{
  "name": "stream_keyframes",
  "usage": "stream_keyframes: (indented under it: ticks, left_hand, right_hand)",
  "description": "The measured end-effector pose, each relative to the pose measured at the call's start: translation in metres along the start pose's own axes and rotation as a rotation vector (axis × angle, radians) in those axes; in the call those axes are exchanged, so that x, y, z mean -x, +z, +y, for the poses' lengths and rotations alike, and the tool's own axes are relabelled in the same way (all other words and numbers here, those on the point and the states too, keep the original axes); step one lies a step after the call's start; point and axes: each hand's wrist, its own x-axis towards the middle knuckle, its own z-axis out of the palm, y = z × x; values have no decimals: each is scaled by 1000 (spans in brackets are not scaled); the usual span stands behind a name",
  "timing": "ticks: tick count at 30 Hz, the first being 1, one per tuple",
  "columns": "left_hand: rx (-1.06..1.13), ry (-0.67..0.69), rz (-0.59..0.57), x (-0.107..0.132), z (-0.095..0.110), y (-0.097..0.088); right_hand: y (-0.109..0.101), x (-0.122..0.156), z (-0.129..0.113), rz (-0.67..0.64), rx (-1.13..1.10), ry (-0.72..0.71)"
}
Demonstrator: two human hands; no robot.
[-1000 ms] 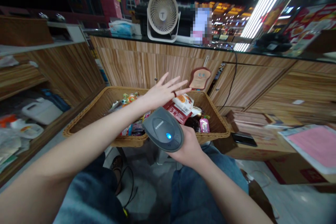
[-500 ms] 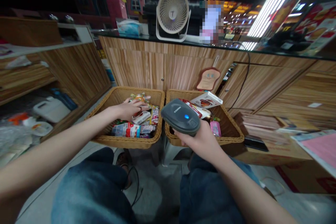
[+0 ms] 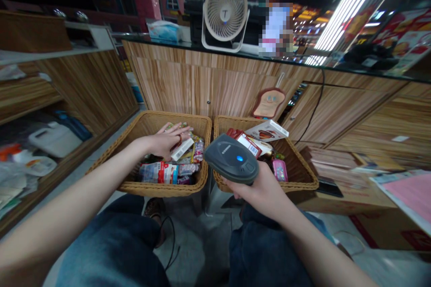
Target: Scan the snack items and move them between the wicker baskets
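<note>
At the left, wooden shelves (image 3: 30,98) carry a white jug (image 3: 54,139) and some bags. A long wooden surface (image 3: 188,76) with a dark glass top runs across the room behind, and a white fan (image 3: 225,11) stands on it. Low before it, two wicker baskets stand side by side, touching. In the left basket (image 3: 161,187) the left hand (image 3: 164,141) lies on the packets, with its fingers almost straight over a small white box (image 3: 182,148). I cannot tell if it grips the box. The right hand (image 3: 261,190) is closed around the handle of a grey scanner (image 3: 231,158), held above the near rim of the right basket (image 3: 305,181). The scanner's head lies nearly level, its long axis running right to left. Its nose points left, toward the left basket, and its blue light faces up. Pink paper (image 3: 409,193) lies at the far right.
</note>
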Motion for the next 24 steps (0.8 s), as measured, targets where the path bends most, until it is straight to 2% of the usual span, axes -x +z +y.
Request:
stream_keyframes:
  ticks: [5,8,11,13,15,18,24]
  left_hand:
    - [437,73,109,11,3,-22]
    - [587,179,303,14,13,-29]
    - [528,216,577,13,27,-36]
    - [403,187,755,11,34,-39]
    - [233,139,881,9,36,-38]
    - [67,101,941,8,34,-31]
    - [46,68,894,6,26,-17]
  right_hand:
    - [0,0,-5,-33,3,10]
    - [0,0,-4,-46,20,18]
    - [0,0,-4,-42,64,33]
    - [1,1,-3,-39,85,35]
    - [3,1,-3,-30,109,22]
    - [7,3,-4,-32,158,-8]
    - [14,4,-4,-71,184,-22]
